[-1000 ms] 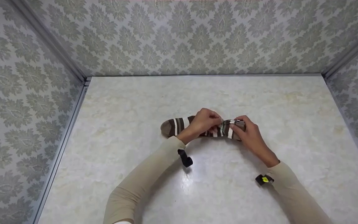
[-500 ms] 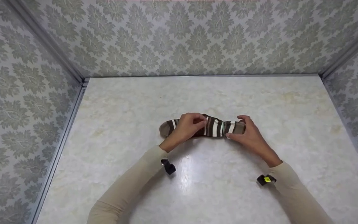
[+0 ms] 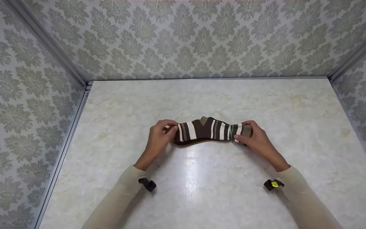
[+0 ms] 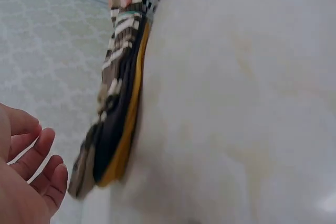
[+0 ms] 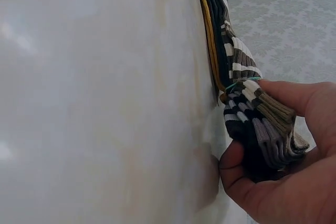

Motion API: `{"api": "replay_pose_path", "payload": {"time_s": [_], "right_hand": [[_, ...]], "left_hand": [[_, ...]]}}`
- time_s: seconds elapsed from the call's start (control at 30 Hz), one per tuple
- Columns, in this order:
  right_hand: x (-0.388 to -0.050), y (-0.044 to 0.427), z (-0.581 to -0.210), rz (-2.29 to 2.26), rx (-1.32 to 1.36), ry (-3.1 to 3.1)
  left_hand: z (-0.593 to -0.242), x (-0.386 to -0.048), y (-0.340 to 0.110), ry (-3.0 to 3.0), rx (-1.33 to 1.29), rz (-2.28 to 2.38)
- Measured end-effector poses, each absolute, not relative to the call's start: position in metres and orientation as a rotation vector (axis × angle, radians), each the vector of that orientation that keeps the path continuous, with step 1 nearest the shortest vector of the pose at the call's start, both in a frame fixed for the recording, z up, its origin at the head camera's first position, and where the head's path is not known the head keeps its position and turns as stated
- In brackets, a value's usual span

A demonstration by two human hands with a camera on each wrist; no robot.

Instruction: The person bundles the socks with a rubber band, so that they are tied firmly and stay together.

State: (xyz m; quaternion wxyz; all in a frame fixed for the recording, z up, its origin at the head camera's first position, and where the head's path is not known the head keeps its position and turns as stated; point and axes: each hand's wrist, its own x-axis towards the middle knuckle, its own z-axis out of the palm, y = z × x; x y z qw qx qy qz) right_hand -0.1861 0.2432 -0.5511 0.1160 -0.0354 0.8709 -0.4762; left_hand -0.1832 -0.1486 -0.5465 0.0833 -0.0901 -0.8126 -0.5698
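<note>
A bundle of several socks (image 3: pixel 202 130), striped brown and white on top, lies lengthwise on the table. Dark and mustard layers show beneath the stripes in both wrist views. A thin green tie (image 5: pixel 242 83) circles the bundle near its cuff end, pulling it narrow there. My right hand (image 3: pixel 258 141) grips the cuffs (image 5: pixel 273 129) between thumb and fingers, just right of the tie. At the toe end is my left hand (image 3: pixel 159 138), partly covering the toes in the head view. In the left wrist view its loosely bent fingers (image 4: pixel 39 156) are apart from the socks and hold nothing.
The pale marbled table (image 3: pixel 221 190) extends around the socks on all sides. Patterned wall panels (image 3: pixel 183 41) stand at the back, left and right. Black straps (image 3: pixel 147 184) hang at both sleeve cuffs.
My left hand has moved left from beside the tie along the bundle to the toe end, uncovering the striped middle. The right hand has stayed at the cuffs.
</note>
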Motion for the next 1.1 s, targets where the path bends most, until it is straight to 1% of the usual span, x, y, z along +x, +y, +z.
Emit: {"api": "replay_pose_path", "payload": {"time_s": [0.17,0.33,0.47,0.67,0.9,1.1], "right_hand": [[-0.184,0.248,-0.551,-1.386,-0.105,2.574],[-0.184,0.252,-0.552,-1.35,-0.17,2.655],[-0.184,0.251,-0.552,-1.362,-0.21,2.702],[-0.182,0.248,-0.552,-1.428,-0.19,2.69],[-0.184,0.249,-0.557,-1.545,-0.183,2.689],[-0.182,0.252,-0.558,-1.476,-0.185,2.778]], "left_hand": [[-0.56,-0.176,-0.163,-2.508,-0.199,-1.576],[-0.567,-0.175,-0.157,-2.659,-0.081,-1.525],[-0.578,-0.184,-0.149,-2.772,-0.055,-1.417],[-0.597,-0.2,-0.142,-2.927,-0.034,-1.265],[-0.619,-0.217,-0.148,-2.891,-0.053,-1.324],[-0.625,-0.225,-0.16,-2.882,-0.003,-1.365]]}}
